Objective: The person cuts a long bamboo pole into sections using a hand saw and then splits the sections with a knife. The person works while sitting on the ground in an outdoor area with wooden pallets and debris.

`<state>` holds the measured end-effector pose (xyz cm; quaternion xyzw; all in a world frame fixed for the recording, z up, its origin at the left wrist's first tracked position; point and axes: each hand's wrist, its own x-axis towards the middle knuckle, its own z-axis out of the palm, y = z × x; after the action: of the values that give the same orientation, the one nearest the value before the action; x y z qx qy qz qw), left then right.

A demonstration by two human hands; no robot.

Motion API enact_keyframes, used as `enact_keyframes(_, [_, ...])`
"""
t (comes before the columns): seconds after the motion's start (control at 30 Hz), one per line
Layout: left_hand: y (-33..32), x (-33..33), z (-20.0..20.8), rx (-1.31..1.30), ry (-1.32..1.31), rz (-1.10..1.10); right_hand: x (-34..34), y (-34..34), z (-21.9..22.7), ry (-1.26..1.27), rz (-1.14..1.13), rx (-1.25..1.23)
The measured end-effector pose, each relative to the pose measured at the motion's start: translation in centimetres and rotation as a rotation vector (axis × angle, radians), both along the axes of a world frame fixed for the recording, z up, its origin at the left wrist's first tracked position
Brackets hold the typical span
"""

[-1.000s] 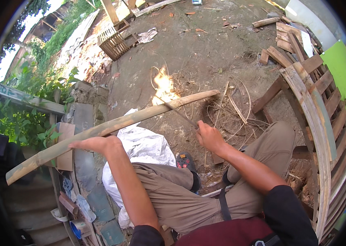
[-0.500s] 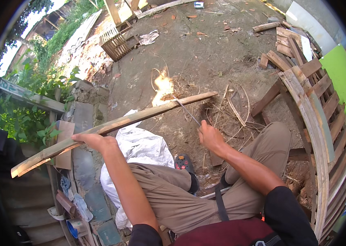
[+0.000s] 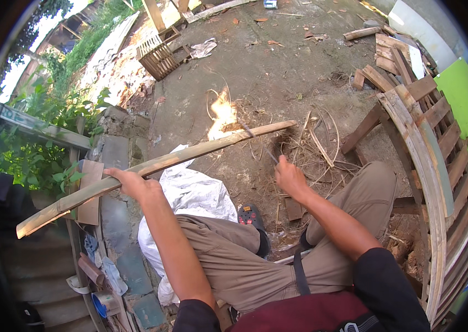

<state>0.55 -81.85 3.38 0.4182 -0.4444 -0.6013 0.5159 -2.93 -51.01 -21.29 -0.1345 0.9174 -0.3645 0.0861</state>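
Observation:
A long, pale brown wooden pole slants across in front of me, its right end farther away than its left. My left hand is closed around it toward its left part. My right hand grips a long, thin metal knife, whose handle is mostly hidden in the fist. The knife crosses the pole near the pole's far right end, with its tip toward the fire. Just beyond the pole a small fire burns on the ground.
Dry stems lie in a heap right of the fire. A white sack spreads beside my left leg. Wooden slats form a curved rack at the right; a low wall runs along the left. Farther off stands a slatted crate.
My right hand has shifted slightly right and nearer, and the knife lies at a steeper slant across the pole. My left hand and the pole have barely moved.

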Motion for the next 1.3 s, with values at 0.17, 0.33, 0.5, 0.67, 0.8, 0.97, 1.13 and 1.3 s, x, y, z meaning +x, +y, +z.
enact_keyframes(0.17, [-1.6,0.4,-0.6,0.064,0.059,-0.029,-1.5,1.8,-0.5,-0.104,-0.186,0.012])
enact_keyframes(0.33, [-1.5,-0.5,-1.2,0.08,0.346,-0.096,-1.7,-0.1,2.3,-0.138,-0.249,-0.211])
enact_keyframes(0.5, [-4.2,0.8,-0.3,0.073,0.636,-0.072,-3.0,1.3,2.0,-0.345,-0.495,-0.767])
enact_keyframes(0.67, [-5.0,2.8,1.6,0.084,0.912,-0.061,-3.4,2.7,2.8,-0.374,-0.59,-0.975])
enact_keyframes(0.8, [-5.4,1.9,-0.1,0.289,1.047,0.115,-2.6,1.3,7.1,-0.249,-0.578,-0.932])
enact_keyframes(0.97, [-2.5,-0.9,-2.0,0.613,1.07,0.117,-5.2,-2.3,16.2,-0.268,-0.486,-1.052])
enact_keyframes(1.13, [3.4,-3.8,-2.3,0.786,1.174,-0.126,-8.0,-5.2,26.5,-0.135,-0.32,-1.281])
enact_keyframes(1.3, [6.0,-5.4,-4.8,0.672,1.251,-0.526,-8.9,-4.0,30.3,-0.05,-0.3,-1.567])
